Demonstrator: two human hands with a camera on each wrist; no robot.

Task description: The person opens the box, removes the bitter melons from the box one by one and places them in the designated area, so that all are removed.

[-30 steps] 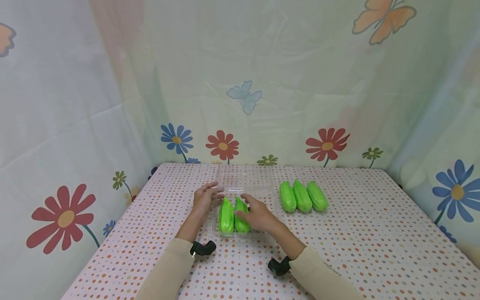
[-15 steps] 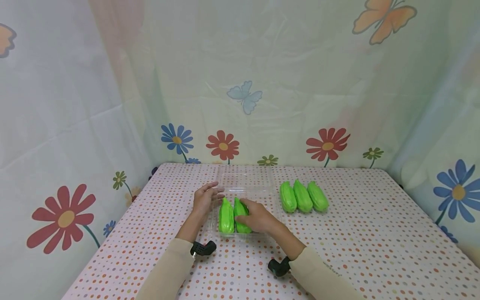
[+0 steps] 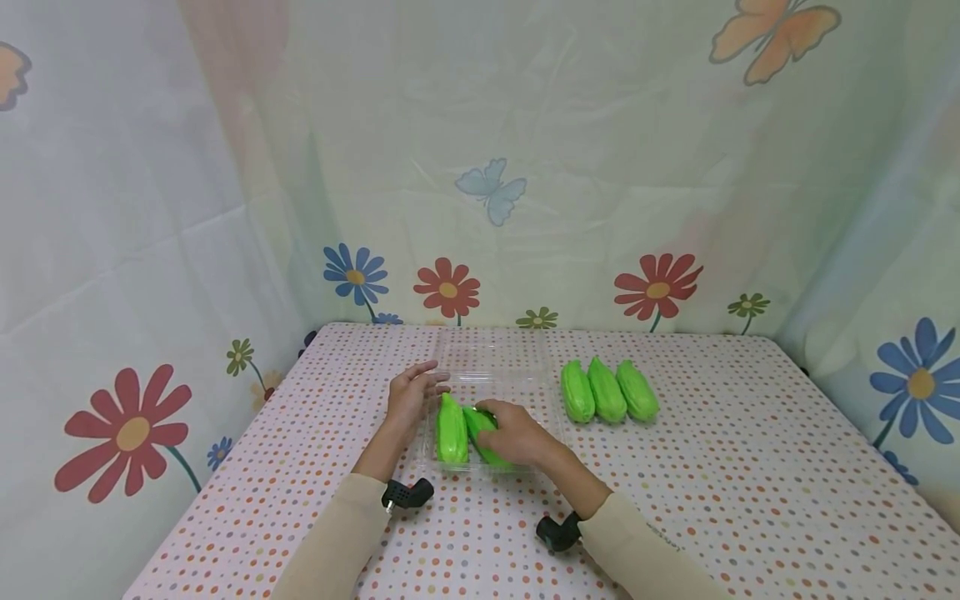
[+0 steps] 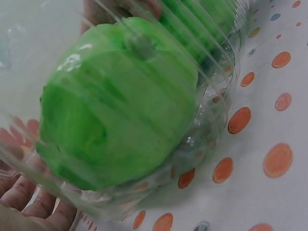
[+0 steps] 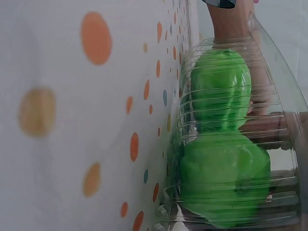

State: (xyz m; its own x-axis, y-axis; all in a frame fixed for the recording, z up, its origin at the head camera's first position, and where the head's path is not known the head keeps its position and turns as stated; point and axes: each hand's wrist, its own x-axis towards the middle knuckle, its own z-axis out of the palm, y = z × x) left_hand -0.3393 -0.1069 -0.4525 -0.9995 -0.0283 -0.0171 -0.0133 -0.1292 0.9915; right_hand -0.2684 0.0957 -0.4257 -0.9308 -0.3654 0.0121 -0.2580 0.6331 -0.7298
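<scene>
While one gourd (image 3: 478,422) slants away leftward, right hand (image 3: 517,433) grips it; left hand (image 3: 408,397) relaxed.

From here, left forearm (image 3: 381,448) slants toward one o'clock, left hand (image 3: 407,402) relaxed; right forearm (image 3: 576,481) slants toward ten, right hand (image 3: 517,435) curled, gripping.

Dotted tablecloth (image 5: 62,159) fills the left side, clear ribbed container (image 5: 291,125) the right; near green gourd (image 5: 224,173) and far green gourd (image 5: 221,91) sit inside, seen through its wall. Right hand (image 5: 267,132) partly visible at near green gourd, shadowed; left forearm (image 5: 233,24) beyond far green gourd, dark wrist device (image 5: 225,3) cut off up top
</scene>
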